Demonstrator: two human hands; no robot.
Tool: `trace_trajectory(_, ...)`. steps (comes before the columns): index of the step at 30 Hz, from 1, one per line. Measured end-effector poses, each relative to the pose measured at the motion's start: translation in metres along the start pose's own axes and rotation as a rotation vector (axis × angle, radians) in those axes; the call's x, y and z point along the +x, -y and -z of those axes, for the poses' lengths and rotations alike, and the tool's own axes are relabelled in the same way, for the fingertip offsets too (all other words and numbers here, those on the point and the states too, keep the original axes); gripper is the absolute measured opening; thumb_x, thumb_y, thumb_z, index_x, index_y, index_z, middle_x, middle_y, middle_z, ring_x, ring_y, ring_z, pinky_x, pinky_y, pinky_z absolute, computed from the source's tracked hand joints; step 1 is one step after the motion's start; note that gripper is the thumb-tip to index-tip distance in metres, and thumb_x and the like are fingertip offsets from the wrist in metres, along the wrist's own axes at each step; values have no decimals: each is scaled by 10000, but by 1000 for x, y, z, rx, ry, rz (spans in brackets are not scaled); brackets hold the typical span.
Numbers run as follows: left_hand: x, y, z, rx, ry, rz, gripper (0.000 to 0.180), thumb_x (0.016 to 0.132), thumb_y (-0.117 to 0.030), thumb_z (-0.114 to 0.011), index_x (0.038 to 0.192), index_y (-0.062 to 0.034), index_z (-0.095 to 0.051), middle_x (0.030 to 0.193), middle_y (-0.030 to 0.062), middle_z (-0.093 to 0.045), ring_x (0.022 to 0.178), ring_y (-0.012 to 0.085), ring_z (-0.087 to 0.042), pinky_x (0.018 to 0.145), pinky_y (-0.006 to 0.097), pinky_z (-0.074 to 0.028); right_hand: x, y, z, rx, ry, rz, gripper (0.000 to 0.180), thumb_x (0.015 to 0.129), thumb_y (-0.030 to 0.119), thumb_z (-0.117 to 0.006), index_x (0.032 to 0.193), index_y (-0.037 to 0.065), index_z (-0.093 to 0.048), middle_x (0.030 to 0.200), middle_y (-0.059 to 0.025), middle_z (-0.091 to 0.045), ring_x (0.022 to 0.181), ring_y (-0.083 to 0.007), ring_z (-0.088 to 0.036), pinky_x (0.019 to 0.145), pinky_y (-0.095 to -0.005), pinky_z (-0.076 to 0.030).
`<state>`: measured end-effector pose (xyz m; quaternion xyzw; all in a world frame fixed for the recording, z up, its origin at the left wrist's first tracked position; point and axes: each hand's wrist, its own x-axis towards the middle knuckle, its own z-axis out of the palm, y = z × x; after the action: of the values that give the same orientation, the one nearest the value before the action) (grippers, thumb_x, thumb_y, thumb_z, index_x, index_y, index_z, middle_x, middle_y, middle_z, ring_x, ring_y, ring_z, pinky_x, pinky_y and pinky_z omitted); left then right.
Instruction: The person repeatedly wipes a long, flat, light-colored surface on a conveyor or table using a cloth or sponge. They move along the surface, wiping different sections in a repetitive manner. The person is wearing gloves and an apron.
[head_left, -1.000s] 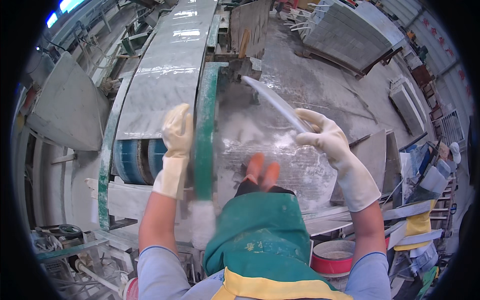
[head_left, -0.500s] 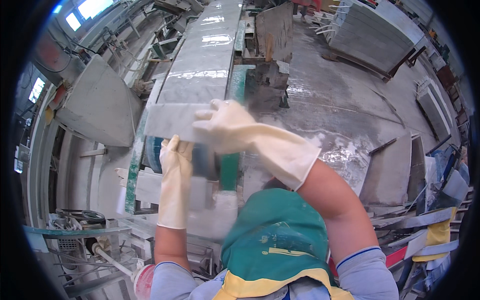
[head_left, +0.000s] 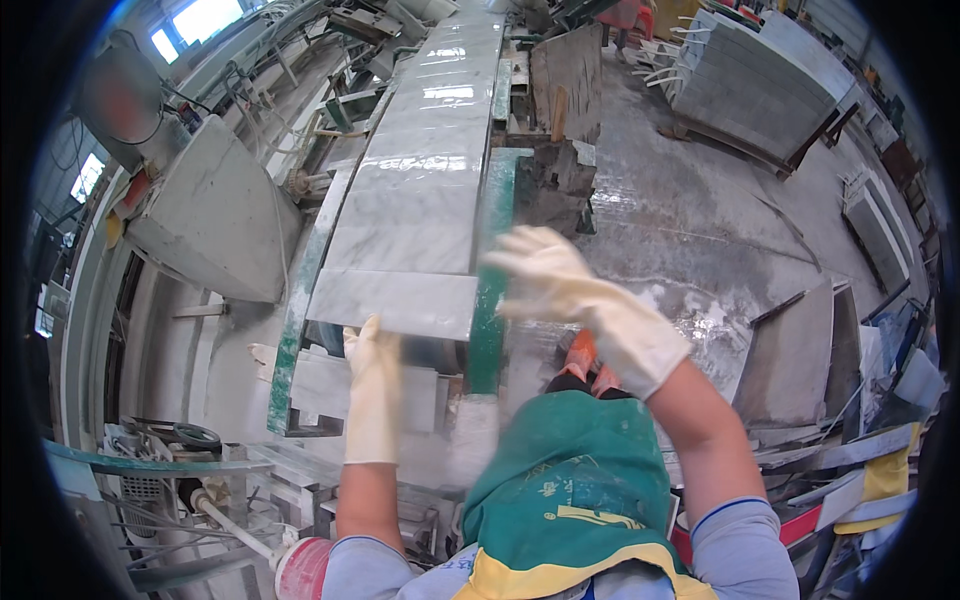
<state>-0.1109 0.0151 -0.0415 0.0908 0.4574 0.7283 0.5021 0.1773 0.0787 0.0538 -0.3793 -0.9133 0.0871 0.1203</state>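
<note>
At the conveyor's near end, the left hand grips the marble slab's edge. Right hand hovers open, fingers spread; it likely needs the other corner next.

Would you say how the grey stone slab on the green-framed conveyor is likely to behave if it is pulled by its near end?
The stone slab looks thick and long, so it is probably heavy and quite stiff. Its glossy, wet-looking face suggests it may slip under the gloved left hand at its near edge. The right hand hovers above the green frame; the corners look apt to chip.
</note>
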Motion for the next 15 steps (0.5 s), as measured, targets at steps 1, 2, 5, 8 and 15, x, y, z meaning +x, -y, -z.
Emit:
trace_trajectory(1,5,1,3,34,-53,10,591,924,60,-478,1440,-157,-287,1298,128,-488,1134,301,-588,965,494,-520,-22,-22,9,43,72,-135,641,784,419,-689,1314,97,-528,1333,-146,-509,1318,-317,-402,1122,-426,-291)
trace_trajectory(2,10,2,7,23,-86,25,602,922,67,-473,1441,-170,-284,1295,127,-489,1129,301,-591,961,500,-521,-43,-38,13,35,48,-287,635,806,398,-673,1342,98,-510,1390,-157,-472,1353,-314,-367,1143,-427,-272)
trace_trajectory(5,25,9,15,7,-157,49,627,915,87,-461,1443,-198,-278,1283,127,-495,1105,304,-603,949,524,-523,-120,-85,29,193,-111,-641,634,834,322,-678,1384,80,-477,1474,-191,-398,1395,-326,-326,1159,-452,-270)
trace_trajectory(8,39,20,22,-8,-142,27,633,911,101,-451,1440,-203,-285,1270,136,-502,1077,310,-615,938,554,-523,-196,-113,35,385,-299,-869,623,847,257,-656,1384,12,-457,1414,-212,-462,1297,-283,-455,1082,-375,-374)
trace_trajectory(15,66,34,25,-57,-110,23,721,893,131,-461,1453,-268,-245,1330,141,-456,1141,347,-566,903,583,-518,-340,-113,22,679,-669,-1036,564,915,139,-617,1409,-32,-403,1421,-183,-447,1255,-240,-496,1031,-319,-407)
